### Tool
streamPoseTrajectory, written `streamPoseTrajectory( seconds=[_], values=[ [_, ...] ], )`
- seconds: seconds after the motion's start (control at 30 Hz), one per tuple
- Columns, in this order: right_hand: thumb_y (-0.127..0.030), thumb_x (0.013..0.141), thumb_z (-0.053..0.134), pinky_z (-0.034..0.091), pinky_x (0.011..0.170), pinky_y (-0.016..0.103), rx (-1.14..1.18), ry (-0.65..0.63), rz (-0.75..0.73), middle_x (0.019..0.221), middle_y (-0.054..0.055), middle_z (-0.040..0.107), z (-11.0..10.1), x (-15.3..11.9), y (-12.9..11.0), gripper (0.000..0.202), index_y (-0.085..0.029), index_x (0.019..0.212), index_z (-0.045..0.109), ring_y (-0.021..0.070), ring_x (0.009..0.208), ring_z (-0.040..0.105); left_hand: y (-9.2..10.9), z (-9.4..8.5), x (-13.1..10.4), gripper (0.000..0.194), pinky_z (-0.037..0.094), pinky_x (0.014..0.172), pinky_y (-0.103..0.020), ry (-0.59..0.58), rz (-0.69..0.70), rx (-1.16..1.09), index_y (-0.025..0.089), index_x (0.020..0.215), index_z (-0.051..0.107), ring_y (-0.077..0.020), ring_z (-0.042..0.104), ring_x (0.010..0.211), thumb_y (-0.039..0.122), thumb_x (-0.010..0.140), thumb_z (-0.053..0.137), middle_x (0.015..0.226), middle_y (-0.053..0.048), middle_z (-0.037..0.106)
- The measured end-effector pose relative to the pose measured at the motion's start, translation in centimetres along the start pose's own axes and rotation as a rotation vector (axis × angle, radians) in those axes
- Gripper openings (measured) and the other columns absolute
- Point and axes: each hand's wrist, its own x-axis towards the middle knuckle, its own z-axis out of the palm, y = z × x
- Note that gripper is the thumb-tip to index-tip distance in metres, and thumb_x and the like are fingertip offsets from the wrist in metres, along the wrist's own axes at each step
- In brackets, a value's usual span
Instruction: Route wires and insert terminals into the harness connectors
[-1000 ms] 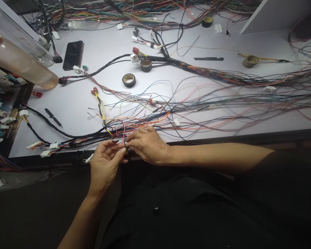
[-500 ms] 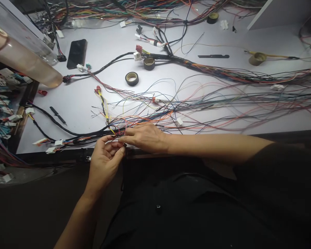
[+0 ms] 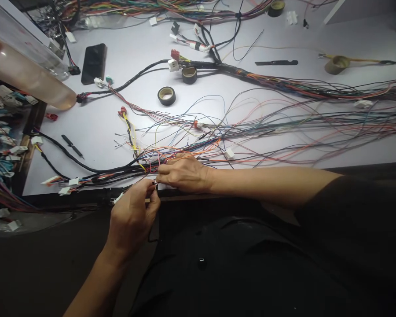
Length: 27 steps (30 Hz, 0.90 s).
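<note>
**At the near edge of the desk: two hands at a wire bundle**

Both hands meet left of centre along the near edge of the desk (image 3: 135, 48). The left hand (image 3: 132, 218) is bent inward, its fingers closed at the tips on a thin dark wire (image 3: 157, 187); the wire's end is too small to make out. The right hand (image 3: 183, 174) lies just beside it, fingers curled together over the wire bundle (image 3: 128, 168); whether they are clamped on a strand cannot be told. The bundle runs along the near edge, black-wrapped at left and opening into loose coloured wires (image 3: 267, 130) at right. A red connector (image 3: 122, 112) on yellow leads stands off its far side, and a white connector (image 3: 229, 154) lies to the right of the right hand. Farther back, a tape roll (image 3: 166, 102) rests flat, near a second bundle (image 3: 231, 67) that crosses toward the right. A phone (image 3: 94, 64) lies at far left, a flat dark blade (image 3: 276, 63) at far right.
</note>
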Motion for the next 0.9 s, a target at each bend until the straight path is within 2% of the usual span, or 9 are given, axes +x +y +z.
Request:
streamPoseTrajectory(
  seconds=[0.1,0.23,0.33,0.47,0.57,0.67,0.73,0.83,0.9],
  values=[
    [-0.016,0.099,0.039,0.035,0.065,0.028,-0.009,-0.009,0.012,0.098,0.004,0.062,0.0,0.1,-0.2,0.027,-0.017,0.099,0.066,0.0134,0.078,0.055,-0.1,-0.3,0.3,0.032,0.051,0.081,-0.030,-0.036,0.044,-0.001,0.023,0.104,0.063,-0.0188,0.066,0.079,0.013,0.074,0.067,0.089,-0.004,0.069],
    [-0.022,0.098,0.043,0.034,0.065,0.028,0.026,0.052,0.057,0.098,0.004,0.063,0.4,-0.1,0.0,0.025,-0.021,0.105,0.067,0.0156,0.081,0.057,0.4,-1.0,1.2,0.044,0.054,0.083,-0.031,0.003,-0.248,-0.359,0.024,0.117,0.053,-0.0190,0.067,0.088,0.019,0.076,0.070,0.102,-0.005,0.065],
    [-0.026,0.095,0.048,0.035,0.066,0.028,0.099,0.138,0.053,0.097,0.004,0.064,0.8,-0.4,0.3,0.026,-0.024,0.115,0.065,0.0161,0.083,0.058,0.6,-1.3,1.0,0.043,0.054,0.088,-0.032,0.103,-0.424,-0.635,0.023,0.110,0.052,-0.0197,0.067,0.092,0.020,0.073,0.074,0.111,-0.006,0.062],
    [-0.027,0.092,0.051,0.036,0.065,0.027,0.186,0.140,0.071,0.097,0.003,0.064,0.4,-0.6,0.2,0.026,-0.024,0.112,0.066,0.0157,0.084,0.059,0.3,-0.6,-1.1,0.044,0.054,0.087,-0.031,0.187,-0.578,-0.727,0.021,0.106,0.052,-0.0182,0.066,0.092,0.023,0.070,0.077,0.106,-0.006,0.063],
    [-0.033,0.094,0.047,0.034,0.061,0.027,0.188,0.102,0.104,0.097,0.003,0.065,-0.6,-0.1,-0.5,0.026,-0.020,0.099,0.070,0.0153,0.080,0.060,0.5,0.6,-3.0,0.052,0.052,0.087,-0.029,0.148,-0.588,-0.621,0.021,0.114,0.050,-0.0159,0.064,0.093,0.025,0.070,0.077,0.104,-0.006,0.064],
    [-0.037,0.092,0.048,0.031,0.055,0.027,0.119,0.055,0.114,0.097,0.005,0.064,-1.6,1.1,-1.5,0.031,-0.015,0.089,0.070,0.0160,0.072,0.059,0.9,1.8,-3.8,0.058,0.051,0.087,-0.031,0.164,-0.557,-0.530,0.022,0.121,0.045,-0.0163,0.064,0.092,0.025,0.072,0.076,0.102,-0.006,0.064],
    [-0.038,0.090,0.050,0.029,0.052,0.027,0.086,-0.009,0.101,0.098,0.007,0.064,-2.3,1.9,-2.0,0.032,-0.013,0.087,0.069,0.0162,0.067,0.058,1.1,2.4,-3.9,0.058,0.051,0.088,-0.033,0.183,-0.575,-0.586,0.021,0.121,0.045,-0.0175,0.064,0.093,0.025,0.072,0.076,0.099,-0.006,0.065],
    [-0.030,0.090,0.051,0.028,0.052,0.026,0.100,-0.152,0.108,0.099,0.007,0.064,-3.0,2.9,-2.2,0.025,-0.014,0.087,0.070,0.0158,0.068,0.058,1.0,2.8,-3.6,0.055,0.050,0.090,-0.033,0.213,-0.607,-0.708,0.020,0.118,0.046,-0.0178,0.065,0.093,0.024,0.073,0.076,0.096,-0.006,0.066],
    [-0.025,0.090,0.052,0.029,0.054,0.025,0.178,-0.187,0.137,0.101,0.005,0.063,-3.0,3.1,-1.9,0.019,-0.016,0.088,0.069,0.0153,0.072,0.058,1.1,2.7,-3.3,0.053,0.053,0.082,-0.029,0.239,-0.613,-0.724,0.020,0.117,0.046,-0.0164,0.066,0.088,0.024,0.073,0.075,0.093,-0.005,0.066]
  ],
)
